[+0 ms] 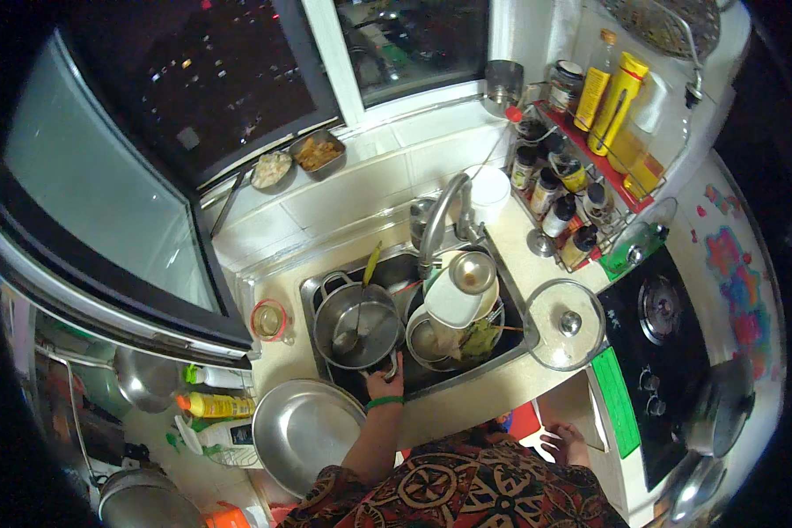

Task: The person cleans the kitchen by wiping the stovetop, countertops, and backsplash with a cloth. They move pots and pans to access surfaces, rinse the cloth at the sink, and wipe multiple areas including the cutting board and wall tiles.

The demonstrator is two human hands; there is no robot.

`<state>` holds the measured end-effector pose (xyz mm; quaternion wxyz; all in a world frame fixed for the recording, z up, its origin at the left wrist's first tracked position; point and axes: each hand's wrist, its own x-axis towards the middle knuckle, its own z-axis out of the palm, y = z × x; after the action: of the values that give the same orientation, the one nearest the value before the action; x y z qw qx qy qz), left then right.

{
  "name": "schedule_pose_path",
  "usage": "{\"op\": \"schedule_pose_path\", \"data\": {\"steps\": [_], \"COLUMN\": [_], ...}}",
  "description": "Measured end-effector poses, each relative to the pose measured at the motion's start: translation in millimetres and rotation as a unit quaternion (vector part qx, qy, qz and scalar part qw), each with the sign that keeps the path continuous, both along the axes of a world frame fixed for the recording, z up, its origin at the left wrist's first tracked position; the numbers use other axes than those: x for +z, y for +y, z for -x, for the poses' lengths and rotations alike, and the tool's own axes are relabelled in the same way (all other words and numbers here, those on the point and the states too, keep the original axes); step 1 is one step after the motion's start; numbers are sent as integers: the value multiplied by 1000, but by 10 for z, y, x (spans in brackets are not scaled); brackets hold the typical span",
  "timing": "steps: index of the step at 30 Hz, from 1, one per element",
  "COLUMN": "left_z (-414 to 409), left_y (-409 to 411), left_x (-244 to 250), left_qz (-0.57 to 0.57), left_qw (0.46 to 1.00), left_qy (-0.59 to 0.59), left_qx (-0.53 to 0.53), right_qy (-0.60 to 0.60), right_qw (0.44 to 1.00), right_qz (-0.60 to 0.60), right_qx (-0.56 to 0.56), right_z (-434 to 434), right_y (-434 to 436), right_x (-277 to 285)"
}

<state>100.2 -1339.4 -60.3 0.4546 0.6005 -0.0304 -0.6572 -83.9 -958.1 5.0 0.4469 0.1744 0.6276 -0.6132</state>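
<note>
My left hand [384, 385] grips the near handle of a steel pot [377, 313] that sits in the left part of the sink [310, 310]. A ladle [345, 339] with a yellow-green handle leans inside this pot. To the pot's right is a pile of dishes, with a white tray [454, 305], a small steel bowl [472, 272] and a green cloth-like item [480, 342]. Low in front of the counter, my right hand [566, 443] hangs with fingers apart and holds nothing. A large steel basin [310, 429] stands left of my left forearm.
The faucet [442, 218] arches over the dishes. A glass lid [564, 323] lies on the counter beside the black stove [657, 356]. Spice bottles [559, 214] fill the corner rack. A glass cup [268, 320] stands left of the sink. The window sash [112, 185] swings inward.
</note>
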Motion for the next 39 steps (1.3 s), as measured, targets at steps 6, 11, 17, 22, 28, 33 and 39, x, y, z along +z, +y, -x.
{"op": "schedule_pose_path", "data": {"steps": [6, 11, 17, 22, 28, 33, 39], "left_z": [47, 646, 1192, 1399, 1563, 1554, 1548], "left_y": [-37, -72, 334, 669, 1137, 1552, 2318], "left_x": [-1082, -1011, -774, -558, -289, -212, -135], "left_qz": [175, 179, 226, 259, 284, 279, 205], "left_qw": [944, 942, 905, 886, 879, 897, 914], "left_qy": [-200, -118, -203, -259, -290, -247, -33], "left_qx": [-198, -258, -298, -285, -251, -236, -347], "right_qy": [45, 70, 113, 121, 326, 291, 118], "right_qw": [999, 995, 982, 949, 789, 722, 861], "right_qz": [20, 20, -51, -109, -345, -492, 9], "right_qx": [-22, -68, -141, -271, -391, -390, -494], "right_z": [-133, -193, -330, -501, -578, -468, -21], "right_y": [236, 632, 1535, 2635, 4093, 5026, 5085], "right_x": [1, -60, -285, 2, 124, -257, 30]}}
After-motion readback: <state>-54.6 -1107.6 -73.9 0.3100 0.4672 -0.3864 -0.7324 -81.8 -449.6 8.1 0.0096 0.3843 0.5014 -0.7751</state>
